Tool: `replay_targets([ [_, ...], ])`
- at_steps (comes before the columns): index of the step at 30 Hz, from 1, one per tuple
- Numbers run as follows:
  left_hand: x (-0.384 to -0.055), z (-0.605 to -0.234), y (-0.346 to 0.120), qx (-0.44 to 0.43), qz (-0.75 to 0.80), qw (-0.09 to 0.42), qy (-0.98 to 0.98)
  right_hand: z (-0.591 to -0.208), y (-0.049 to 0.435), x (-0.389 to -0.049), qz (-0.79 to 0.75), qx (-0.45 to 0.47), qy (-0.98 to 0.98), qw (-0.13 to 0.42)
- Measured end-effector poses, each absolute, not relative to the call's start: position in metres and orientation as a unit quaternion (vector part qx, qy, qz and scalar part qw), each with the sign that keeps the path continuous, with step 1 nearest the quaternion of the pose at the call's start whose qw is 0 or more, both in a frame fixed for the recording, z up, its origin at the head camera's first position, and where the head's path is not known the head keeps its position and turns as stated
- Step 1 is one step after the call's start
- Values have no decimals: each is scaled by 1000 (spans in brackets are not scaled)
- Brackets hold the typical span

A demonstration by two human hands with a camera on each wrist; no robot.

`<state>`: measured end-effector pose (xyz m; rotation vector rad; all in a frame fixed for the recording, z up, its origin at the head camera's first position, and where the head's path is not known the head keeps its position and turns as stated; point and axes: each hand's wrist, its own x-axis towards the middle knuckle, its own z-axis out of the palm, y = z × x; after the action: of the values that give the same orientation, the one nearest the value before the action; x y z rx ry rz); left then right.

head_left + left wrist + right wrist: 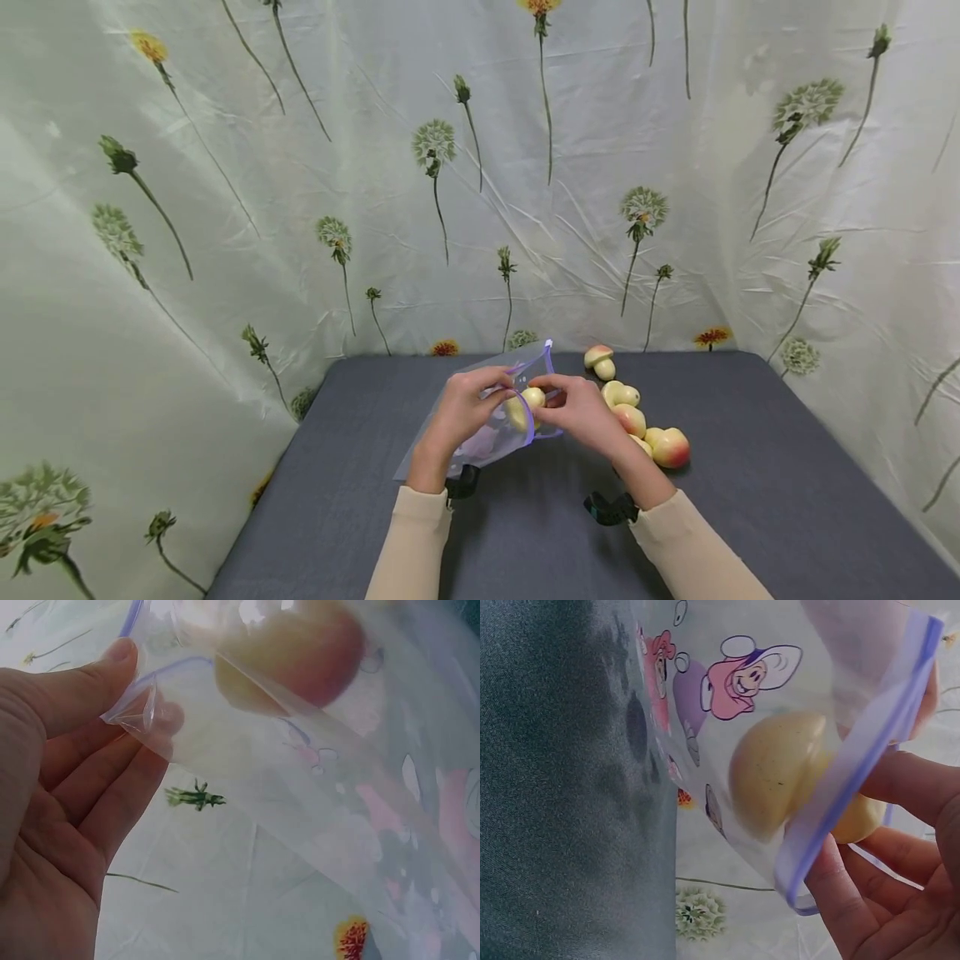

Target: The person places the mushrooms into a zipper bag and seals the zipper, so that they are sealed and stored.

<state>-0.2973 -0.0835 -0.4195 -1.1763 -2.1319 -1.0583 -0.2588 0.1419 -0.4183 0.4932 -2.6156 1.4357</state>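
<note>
In the head view my left hand (467, 408) pinches the purple-edged rim of a clear zip bag (480, 442) between thumb and fingers. The bag's mouth gapes toward the right. My right hand (581, 410) grips a toy mushroom (534, 398) at that opening. In the right wrist view, the mushroom's yellowish cap (769, 776) is inside the bag, behind printed cartoon figures, and my fingers are around the stem at the purple zip strip (855, 761). The left wrist view shows the cap's reddish side (322, 660) through the plastic.
More toy mushrooms lie on the dark table (337, 517) to the right of the bag: one (600, 362) at the back, several in a cluster, with a red-tipped one (670, 447) nearest the front. A flower-printed curtain (375, 125) hangs behind and along the sides.
</note>
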Motion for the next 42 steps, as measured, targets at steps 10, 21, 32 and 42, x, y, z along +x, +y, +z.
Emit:
replay_targets([
  [10, -295, -418, -83, -428, -379, 240, -785, -421, 140, -258, 472, 183, -861, 43],
  [21, -296, -417, -85, -429, -368, 262, -782, -417, 139, -254, 474, 182, -860, 55],
  [32, -296, -416, -94, -411, -366, 265, -792, -410, 156, -252, 484, 175, -854, 80],
  [42, -296, -416, -98, -409, -379, 288, -779, -404, 177, -253, 438, 129, -885, 92],
])
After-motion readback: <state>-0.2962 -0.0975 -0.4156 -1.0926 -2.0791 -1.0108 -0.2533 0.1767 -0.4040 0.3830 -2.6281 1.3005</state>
